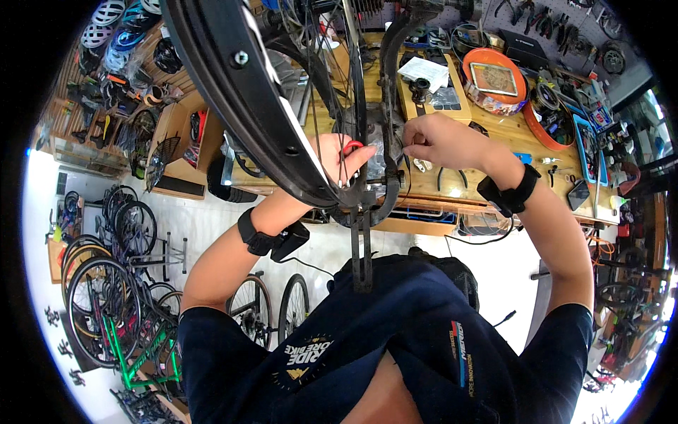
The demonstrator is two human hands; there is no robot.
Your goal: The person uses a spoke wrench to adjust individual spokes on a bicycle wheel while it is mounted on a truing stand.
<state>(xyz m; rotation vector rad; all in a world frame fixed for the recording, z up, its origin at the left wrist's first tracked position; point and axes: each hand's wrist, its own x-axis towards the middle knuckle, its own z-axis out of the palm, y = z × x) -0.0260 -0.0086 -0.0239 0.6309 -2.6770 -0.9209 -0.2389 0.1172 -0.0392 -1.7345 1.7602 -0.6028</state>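
Note:
A black bicycle rim with spokes stands upright in a dark metal truing stand, close in front of me. My left hand reaches in among the spokes on the rim's right side. Its fingers are closed around a small red spoke wrench, partly hidden by the fingers and spokes. My right hand is just right of the stand's upright arm, thumb and fingertips pinched together. What lies between those fingertips, if anything, is too small to make out. Both wrists wear black straps with small boxes.
The wooden workbench behind the stand carries an open cardboard box, orange round trays, a blue tray and pliers. Bicycles, including one with a green frame, stand at left. Helmets hang upper left.

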